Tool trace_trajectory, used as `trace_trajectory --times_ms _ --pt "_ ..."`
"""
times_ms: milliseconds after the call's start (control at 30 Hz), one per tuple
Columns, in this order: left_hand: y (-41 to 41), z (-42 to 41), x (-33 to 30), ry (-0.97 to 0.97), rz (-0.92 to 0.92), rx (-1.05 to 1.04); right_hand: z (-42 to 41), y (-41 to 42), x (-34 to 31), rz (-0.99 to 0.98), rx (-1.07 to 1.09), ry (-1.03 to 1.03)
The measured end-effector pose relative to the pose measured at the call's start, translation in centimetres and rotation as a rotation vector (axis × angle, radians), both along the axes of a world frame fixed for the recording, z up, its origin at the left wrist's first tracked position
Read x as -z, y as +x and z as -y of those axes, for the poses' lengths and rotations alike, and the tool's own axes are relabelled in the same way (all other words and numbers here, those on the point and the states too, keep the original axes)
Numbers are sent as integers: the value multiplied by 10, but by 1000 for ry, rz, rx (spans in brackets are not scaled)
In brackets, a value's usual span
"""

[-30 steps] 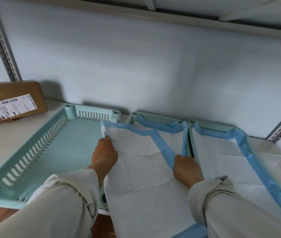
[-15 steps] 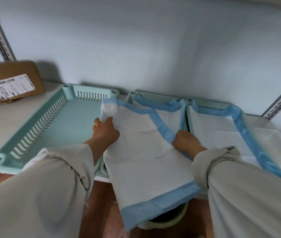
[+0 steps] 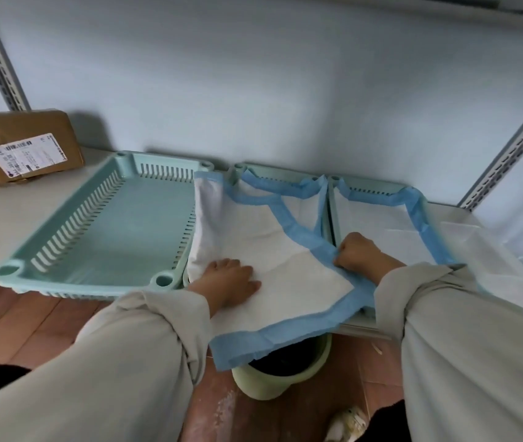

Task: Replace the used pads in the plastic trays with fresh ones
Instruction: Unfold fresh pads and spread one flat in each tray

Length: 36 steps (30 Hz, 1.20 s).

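Three mint-green slotted plastic trays stand side by side on a white shelf. The left tray holds no pad. A white pad with a blue border lies skewed over the middle tray, its near end hanging past the shelf's front edge. Another blue-bordered pad lines the right tray. My left hand rests flat on the middle pad's near left part. My right hand pinches that pad's blue right border.
A brown cardboard parcel with a white label sits at the shelf's back left. A pale green bin stands on the red tile floor under the pad's hanging end. Clear plastic sheeting lies right of the trays. Slotted metal uprights flank the shelf.
Both hands have slid toward me along the middle pad. The pad has come nearer too, and its end now hangs farther over the shelf edge.
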<state>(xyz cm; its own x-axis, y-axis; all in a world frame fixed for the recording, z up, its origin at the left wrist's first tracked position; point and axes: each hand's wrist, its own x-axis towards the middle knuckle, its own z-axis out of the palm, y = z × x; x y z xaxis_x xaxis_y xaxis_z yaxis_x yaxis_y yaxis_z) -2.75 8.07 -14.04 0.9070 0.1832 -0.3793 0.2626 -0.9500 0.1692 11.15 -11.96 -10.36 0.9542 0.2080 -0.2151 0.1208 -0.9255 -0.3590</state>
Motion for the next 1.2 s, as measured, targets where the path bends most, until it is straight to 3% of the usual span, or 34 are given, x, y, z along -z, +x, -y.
trace_trajectory --times_ms 167,333,533,733,933,1067,1200 --pt "-12 11 -4 42 122 -28 4 -20 -8 -68 -78 -16" --pt "-33 -2 -11 100 -4 90 11 -31 -16 -39 -89 -159" --pt "-43 -4 -16 139 -27 -22 9 -47 -30 -174 -180 -264" --pt "-38 -21 -33 -10 285 -305 2 -49 -30 -79 -153 -308" --pt "0 -56 -38 -263 377 -550 -19 -28 -22 37 -194 -236" --pt "24 -69 -33 -325 404 -616 -46 -3 -12 31 -206 -191" --pt "38 -74 -29 -326 397 -594 -56 12 -3 18 -220 -297"
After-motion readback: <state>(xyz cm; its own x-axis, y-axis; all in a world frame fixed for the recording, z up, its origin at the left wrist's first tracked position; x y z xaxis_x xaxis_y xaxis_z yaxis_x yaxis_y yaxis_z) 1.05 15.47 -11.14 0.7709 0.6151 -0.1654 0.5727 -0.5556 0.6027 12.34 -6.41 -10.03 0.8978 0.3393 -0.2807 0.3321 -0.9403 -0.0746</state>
